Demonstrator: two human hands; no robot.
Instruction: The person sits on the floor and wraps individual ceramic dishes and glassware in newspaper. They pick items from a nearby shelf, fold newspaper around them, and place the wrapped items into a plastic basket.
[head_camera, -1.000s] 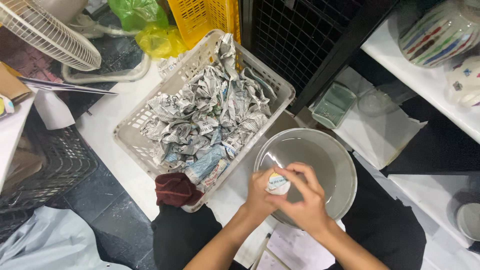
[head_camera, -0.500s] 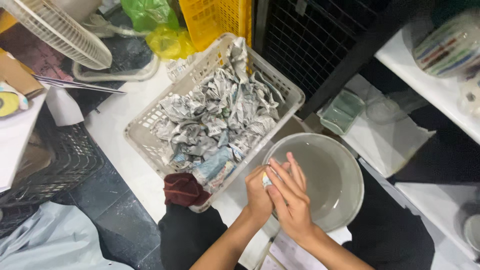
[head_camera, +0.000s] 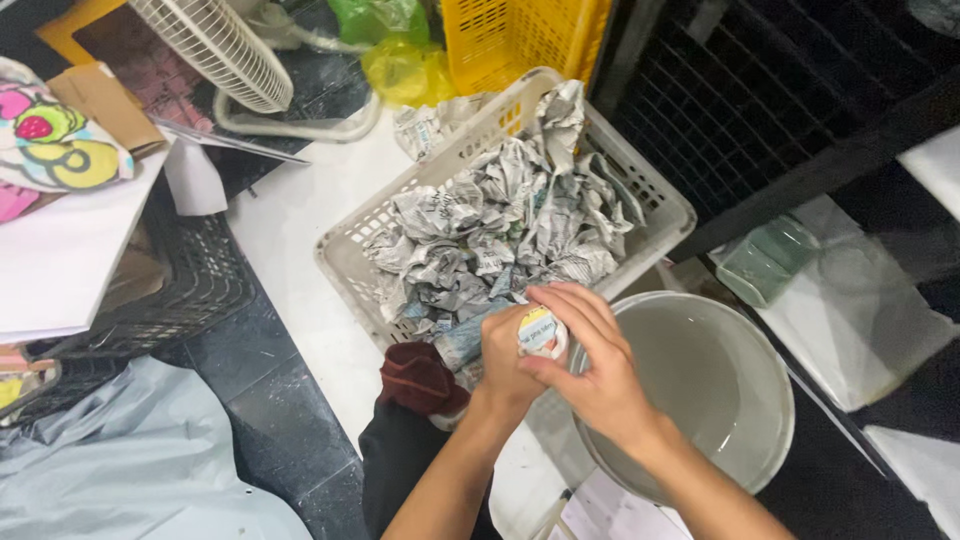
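Both my hands are closed around a small round white object (head_camera: 541, 332) with a coloured face. My left hand (head_camera: 508, 360) grips it from the left and my right hand (head_camera: 592, 368) wraps it from the right. They hover at the left rim of a grey basin (head_camera: 740, 400) filled with cloudy water. Just behind my hands stands a pale plastic basket (head_camera: 345, 258) piled with crumpled newspaper (head_camera: 500, 230).
A dark red cloth (head_camera: 418, 378) lies beside my left forearm. A white fan (head_camera: 215, 45), a yellow crate (head_camera: 515, 35) and green and yellow bags (head_camera: 400, 60) stand at the back. A black wire basket (head_camera: 190, 285) and grey plastic sheet (head_camera: 130, 450) are at left.
My hands have moved left off the middle of the basin to its left rim, still holding the small round object. The view has shifted, so the basket appears closer.
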